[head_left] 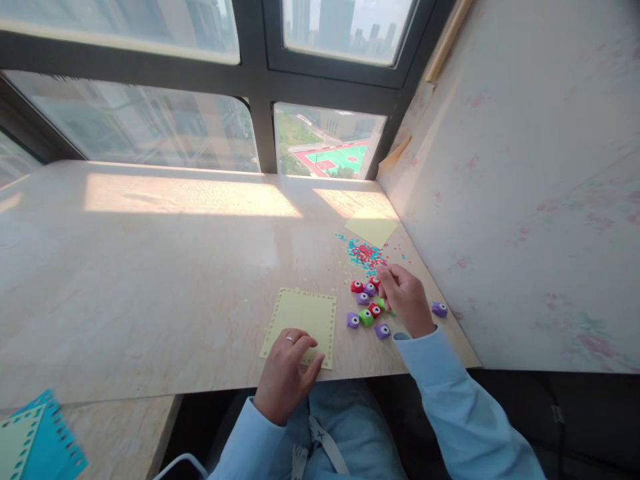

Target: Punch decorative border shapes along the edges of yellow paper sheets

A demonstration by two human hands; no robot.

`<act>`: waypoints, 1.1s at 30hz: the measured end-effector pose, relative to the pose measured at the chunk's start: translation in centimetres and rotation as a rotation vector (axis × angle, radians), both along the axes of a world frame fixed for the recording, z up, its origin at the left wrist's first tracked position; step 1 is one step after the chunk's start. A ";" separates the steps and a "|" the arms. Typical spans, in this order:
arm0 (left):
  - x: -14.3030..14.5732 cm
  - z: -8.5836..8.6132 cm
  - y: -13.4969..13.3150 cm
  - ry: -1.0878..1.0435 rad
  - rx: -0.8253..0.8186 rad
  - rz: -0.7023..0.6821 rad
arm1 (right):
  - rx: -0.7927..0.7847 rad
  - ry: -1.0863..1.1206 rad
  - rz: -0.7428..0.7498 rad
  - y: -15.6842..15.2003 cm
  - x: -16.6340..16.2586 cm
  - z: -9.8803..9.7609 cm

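Observation:
A pale yellow sheet of paper point(303, 313) with small holes punched along its edges lies on the table. My left hand point(290, 367) rests over its near edge, fingers bent, with a gap between thumb and forefinger. Over to the right, my right hand point(404, 293) is raised at the pile of punched paper bits point(365, 255), its fingertips pinched together; anything between them is too small to make out. Small craft punches in purple point(353, 321), green point(366, 317) and red point(357, 287) sit just left of that hand, which partly hides some of them.
Another yellow sheet point(373, 228) lies behind the paper bits. One purple punch point(439, 309) stands apart near the wall point(530, 200). At the lower left are blue point(60, 443) and yellow point(20, 437) punched sheets. The window frame point(260, 127) borders the table's far side.

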State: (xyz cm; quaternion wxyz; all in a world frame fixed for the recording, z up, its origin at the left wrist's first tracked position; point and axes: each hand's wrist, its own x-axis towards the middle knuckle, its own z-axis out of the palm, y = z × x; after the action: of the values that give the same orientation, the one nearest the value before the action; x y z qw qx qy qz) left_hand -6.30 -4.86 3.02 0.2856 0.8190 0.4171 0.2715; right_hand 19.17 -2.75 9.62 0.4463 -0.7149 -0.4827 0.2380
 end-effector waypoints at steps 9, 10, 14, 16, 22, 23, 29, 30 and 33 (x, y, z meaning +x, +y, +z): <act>0.2 -0.8 -0.1 0.080 0.128 -0.012 | 0.029 0.177 -0.098 -1.5 0.7 -1.0; 0.3 -0.8 0.0 0.090 0.133 -0.015 | 0.020 0.206 -0.101 -2.3 0.4 -1.3; 0.3 -1.1 0.2 0.080 0.167 -0.019 | 0.011 0.320 -0.183 -5.9 -1.6 -2.9; 0.4 -1.3 0.3 0.052 0.193 -0.013 | -0.004 0.352 -0.207 -7.7 -3.0 -3.9; 0.3 -1.2 0.5 -0.148 0.301 0.147 | -0.072 0.358 -0.033 -11.3 -6.8 -6.7; 0.2 -1.0 0.6 -0.195 0.324 0.204 | -0.081 0.359 -0.002 -11.5 -7.3 -6.9; -1.2 1.4 1.5 -0.450 0.401 0.571 | -0.129 0.398 0.184 -11.2 -9.8 -7.5; -1.5 1.8 1.7 -0.513 0.409 0.634 | -0.137 0.413 0.201 -11.0 -10.1 -7.5; -2.6 2.8 2.1 -0.676 0.432 0.815 | -0.127 0.456 0.215 -10.1 -11.1 -7.3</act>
State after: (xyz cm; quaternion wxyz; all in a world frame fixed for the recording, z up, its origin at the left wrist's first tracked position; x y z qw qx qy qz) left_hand -8.88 -2.72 5.85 0.1015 0.4993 0.5196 0.6859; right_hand 8.02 -12.82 2.36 0.4699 -0.6140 -0.4272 0.4688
